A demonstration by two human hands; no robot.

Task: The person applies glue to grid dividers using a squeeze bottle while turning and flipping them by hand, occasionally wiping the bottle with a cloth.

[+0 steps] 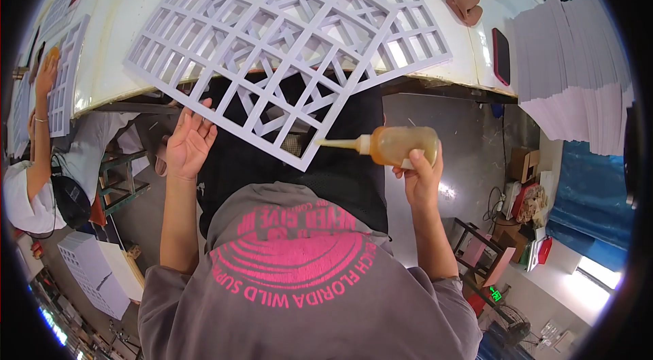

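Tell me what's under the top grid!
Through the gaps of the top grid, I see another white grid, some table and dark clothing. Whatever is right under its bars is covered.

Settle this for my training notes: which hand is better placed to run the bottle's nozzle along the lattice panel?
Likely the right hand: it holds the bottle, whose nozzle points toward the lattice panel. The left hand, open at the panel's edge, seems better placed to steady it.
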